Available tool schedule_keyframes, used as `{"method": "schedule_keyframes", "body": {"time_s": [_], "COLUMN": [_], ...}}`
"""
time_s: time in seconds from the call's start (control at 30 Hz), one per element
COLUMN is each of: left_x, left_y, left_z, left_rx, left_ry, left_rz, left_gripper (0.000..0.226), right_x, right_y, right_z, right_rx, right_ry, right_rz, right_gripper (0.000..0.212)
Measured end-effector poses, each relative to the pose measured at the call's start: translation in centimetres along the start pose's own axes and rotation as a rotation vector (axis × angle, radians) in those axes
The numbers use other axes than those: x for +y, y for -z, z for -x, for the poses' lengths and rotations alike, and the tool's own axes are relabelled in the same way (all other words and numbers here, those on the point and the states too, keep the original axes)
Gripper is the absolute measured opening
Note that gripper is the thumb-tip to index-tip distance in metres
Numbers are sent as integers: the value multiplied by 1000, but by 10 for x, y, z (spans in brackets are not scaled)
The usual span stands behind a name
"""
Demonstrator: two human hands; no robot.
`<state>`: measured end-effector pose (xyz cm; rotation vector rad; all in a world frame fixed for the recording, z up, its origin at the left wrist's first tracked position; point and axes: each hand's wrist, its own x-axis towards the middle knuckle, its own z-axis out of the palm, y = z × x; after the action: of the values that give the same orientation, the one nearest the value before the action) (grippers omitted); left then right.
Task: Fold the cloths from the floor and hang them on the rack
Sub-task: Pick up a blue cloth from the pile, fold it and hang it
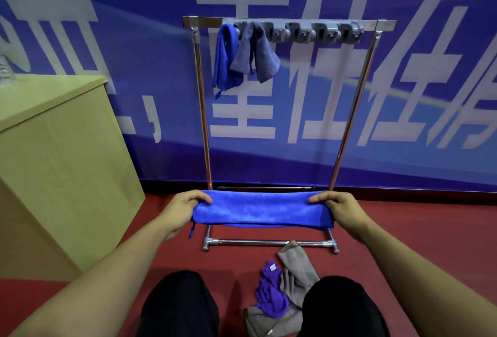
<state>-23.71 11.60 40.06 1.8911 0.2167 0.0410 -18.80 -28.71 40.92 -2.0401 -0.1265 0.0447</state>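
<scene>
I hold a bright blue cloth stretched flat and folded lengthwise in front of me, above the floor. My left hand pinches its left end and my right hand pinches its right end. Behind it stands a metal rack with a row of grey clips along its top bar. A blue cloth and a grey-purple cloth hang from the clips at the left. On the red floor by my knees lie a purple cloth and a grey cloth, crumpled together.
A tan cabinet stands at the left, close to the rack. A blue banner wall is right behind the rack. The rack's base bar lies on the floor in front of my legs. Several clips at the right hold nothing.
</scene>
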Motion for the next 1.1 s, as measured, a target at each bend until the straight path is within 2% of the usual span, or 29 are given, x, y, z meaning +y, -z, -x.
{"method": "schedule_keyframes", "body": {"time_s": [0.1,0.2,0.27,0.4,0.47,0.53,0.57,0.67,0.77,0.83,0.87,0.93,1.0,1.1], "left_x": [8,17,28,53,65,81,88,111,132,144,148,151,151,147], "left_y": [-4,-6,-10,-17,-21,-27,-30,-43,-56,-64,-68,-73,-76,-77], "left_z": [1,1,4,1,1,4,6,12,22,27,28,27,25,21], "left_rx": [-18,52,129,160,97,40,21,-72,-198,-236,-265,-310,-264,-164], "left_ry": [27,-48,-124,-229,-288,-331,-354,-414,-409,-426,-430,-419,-397,-365], "left_rz": [-47,-24,-20,-25,-72,-82,-79,-37,101,93,102,149,161,192], "left_gripper": [43,22,19,24,29,33,37,59,85,88,88,86,82,74], "right_x": [0,-5,-10,-7,1,5,6,3,-5,-17,-25,-43,-61,-87], "right_y": [-1,-1,-1,-2,-5,-8,-10,-15,-21,-28,-31,-37,-42,-49], "right_z": [-1,4,8,9,8,11,12,17,25,29,29,25,22,25], "right_rx": [-20,-36,-57,-67,-158,-325,-398,-546,-673,-676,-655,-551,-446,-339], "right_ry": [-34,-11,14,-28,-69,-108,-116,-174,-261,-268,-240,-163,-64,74], "right_rz": [-48,-74,-104,-118,-6,168,272,438,347,130,-43,-365,-617,-646], "right_gripper": [41,16,8,37,48,60,59,31,18,14,19,42,47,39]}}
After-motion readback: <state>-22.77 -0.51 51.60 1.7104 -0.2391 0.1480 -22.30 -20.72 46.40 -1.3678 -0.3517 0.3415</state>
